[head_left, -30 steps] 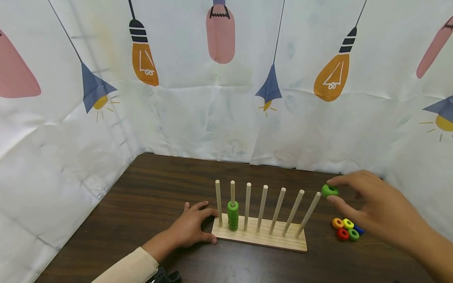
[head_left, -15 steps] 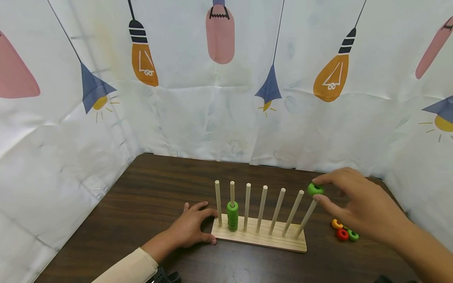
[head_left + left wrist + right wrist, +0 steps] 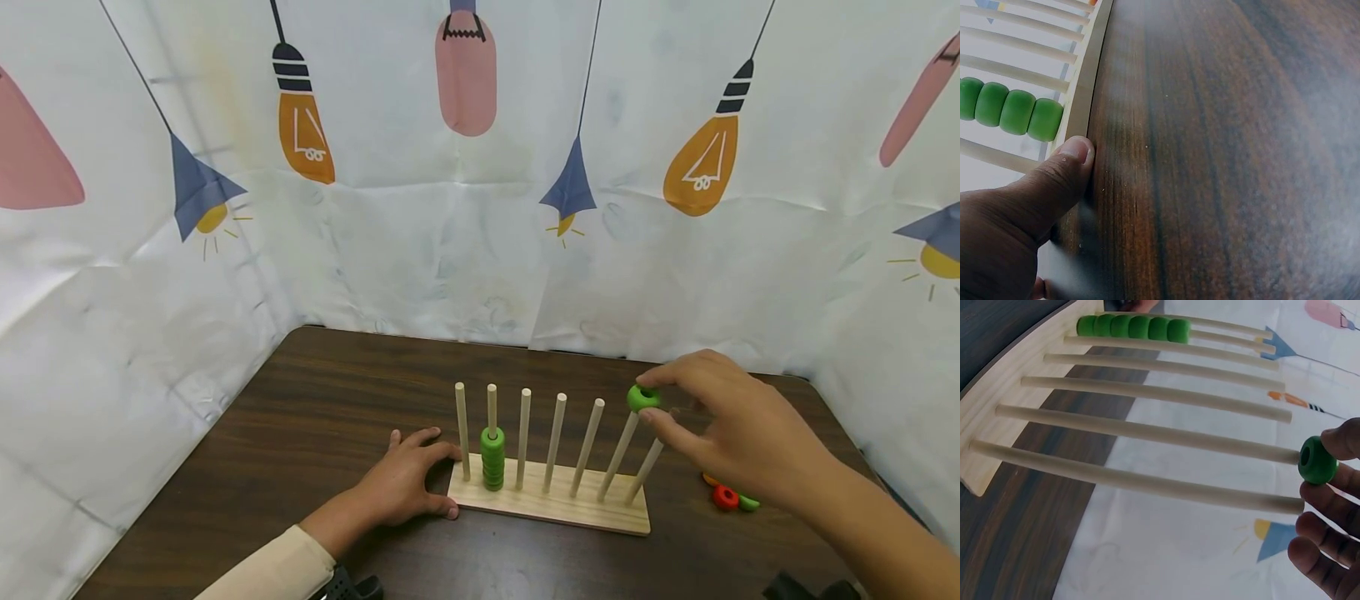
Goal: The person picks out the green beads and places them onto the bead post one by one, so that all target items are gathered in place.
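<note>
In the head view a green ring bead [image 3: 643, 398] is pinched between thumb and forefinger of my right hand [image 3: 731, 417]. The bead is at the top of the second peg [image 3: 618, 457] from the right; the right wrist view shows its hole facing that peg's tip. My left hand [image 3: 408, 479] holds the left end of the wooden peg stand [image 3: 551, 502], thumb [image 3: 1072, 156] on its front edge and a finger at the back corner. Several green beads [image 3: 492, 458] are stacked on the second peg from the left.
Loose beads lie on the dark table right of the stand: a red one [image 3: 725, 498], a green one [image 3: 748, 503] and an orange one [image 3: 710, 480], partly hidden by my right hand. A printed white curtain [image 3: 450, 250] hangs behind the table.
My right hand has carried the green bead leftward, past the rightmost peg to the tip of the second from the right. The left hand and stand have stayed put.
</note>
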Tool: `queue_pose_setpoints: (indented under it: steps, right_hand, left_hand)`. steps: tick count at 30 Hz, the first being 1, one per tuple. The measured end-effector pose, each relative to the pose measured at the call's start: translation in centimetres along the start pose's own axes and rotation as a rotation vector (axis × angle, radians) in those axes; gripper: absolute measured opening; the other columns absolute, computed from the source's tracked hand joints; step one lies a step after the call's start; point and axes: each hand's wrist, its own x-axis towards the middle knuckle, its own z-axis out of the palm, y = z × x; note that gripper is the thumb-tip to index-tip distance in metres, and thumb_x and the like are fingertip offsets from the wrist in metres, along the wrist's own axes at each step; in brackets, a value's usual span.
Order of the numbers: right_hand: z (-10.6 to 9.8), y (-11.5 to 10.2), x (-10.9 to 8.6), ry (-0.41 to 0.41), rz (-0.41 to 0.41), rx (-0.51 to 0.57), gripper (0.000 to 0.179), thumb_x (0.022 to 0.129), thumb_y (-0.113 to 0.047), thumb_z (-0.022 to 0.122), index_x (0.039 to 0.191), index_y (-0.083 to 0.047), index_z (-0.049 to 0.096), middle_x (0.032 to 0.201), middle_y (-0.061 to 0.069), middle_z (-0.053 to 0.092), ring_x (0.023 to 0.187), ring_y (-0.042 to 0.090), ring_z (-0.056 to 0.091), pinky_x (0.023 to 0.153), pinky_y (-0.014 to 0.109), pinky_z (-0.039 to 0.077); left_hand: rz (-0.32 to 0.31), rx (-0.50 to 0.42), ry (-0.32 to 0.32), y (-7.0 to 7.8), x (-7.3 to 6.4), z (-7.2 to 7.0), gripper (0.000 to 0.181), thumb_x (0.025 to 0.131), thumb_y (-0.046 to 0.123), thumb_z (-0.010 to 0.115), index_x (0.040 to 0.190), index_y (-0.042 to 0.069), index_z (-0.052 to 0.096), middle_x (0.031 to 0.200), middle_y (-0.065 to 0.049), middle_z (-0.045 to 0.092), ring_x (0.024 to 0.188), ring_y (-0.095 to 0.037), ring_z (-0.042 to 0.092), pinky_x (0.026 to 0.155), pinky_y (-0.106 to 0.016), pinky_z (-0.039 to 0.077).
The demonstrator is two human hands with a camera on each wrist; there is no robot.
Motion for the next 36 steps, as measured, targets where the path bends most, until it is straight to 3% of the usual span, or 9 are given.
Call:
queue_pose_setpoints:
  steps: [6,10,16,22,29,36]
  right_hand:
    - [0.3,-0.4,0.3,-0.023,0.01,0.011,0.042,0.077,-0.013,0.089,0.111,-0.026,0.07,0.11,-0.015,0.068,0.103,0.01,0.064,0.074,0.025,0.053]
    - [0.5,-0.6,0.6,-0.027,-0.003,0.028,0.041,0.077,-0.013,0.089,0.112,-0.025,0.07,0.11,-0.016,0.068,0.096,0.007,0.062,0.067,0.024,0.053]
    - [0.7,-1.0,1.1,-0.042,-0.002,0.027,0.039,0.08,-0.016,0.087,0.113,-0.025,0.071,0.11,-0.017,0.068,0.104,0.009,0.062,0.067,0.03,0.053]
    - [0.9,-1.3,1.5,-0.057,-0.001,0.04,0.037,0.082,-0.017,0.086,0.115,-0.023,0.07,0.11,-0.016,0.067,0.102,0.008,0.062,0.063,0.027,0.053]
    - [1.2,-1.6,1.9,-0.077,0.007,0.037,0.035,0.084,-0.019,0.086,0.114,-0.025,0.07,0.111,-0.017,0.067,0.108,0.01,0.063,0.074,0.036,0.058]
    - [1.6,-1.9,2.3,-0.073,-0.006,0.062,0.032,0.086,-0.018,0.084,0.114,-0.024,0.07,0.113,-0.015,0.068,0.107,0.009,0.062,0.071,0.032,0.057]
  left_hand:
    - [-0.001,0.001,0.0,-0.1,0.0,0.1,0.065,0.073,0.048,0.091,0.127,0.023,0.066,0.141,-0.014,0.058,0.145,-0.039,0.037,0.11,-0.08,0.01]
    - [-0.003,-0.005,-0.002,0.0,-0.1,0.0,0.065,0.073,0.047,0.091,0.128,0.023,0.066,0.143,-0.015,0.057,0.145,-0.039,0.037,0.111,-0.079,0.009]
    - [-0.005,-0.008,-0.004,0.1,-0.1,-0.1,0.066,0.073,0.047,0.091,0.129,0.023,0.066,0.143,-0.015,0.056,0.145,-0.039,0.037,0.111,-0.079,0.009]
    - [0.002,-0.012,-0.005,0.0,-0.1,-0.1,0.066,0.073,0.047,0.091,0.129,0.022,0.066,0.142,-0.014,0.057,0.145,-0.039,0.036,0.11,-0.08,0.009]
    - [0.003,-0.012,-0.009,0.0,-0.1,-0.1,0.065,0.074,0.046,0.091,0.129,0.022,0.066,0.141,-0.013,0.058,0.145,-0.039,0.036,0.11,-0.08,0.009]
    - [0.002,-0.016,-0.01,0.1,0.0,-0.2,0.065,0.074,0.046,0.091,0.129,0.022,0.066,0.143,-0.015,0.056,0.145,-0.04,0.036,0.11,-0.08,0.01]
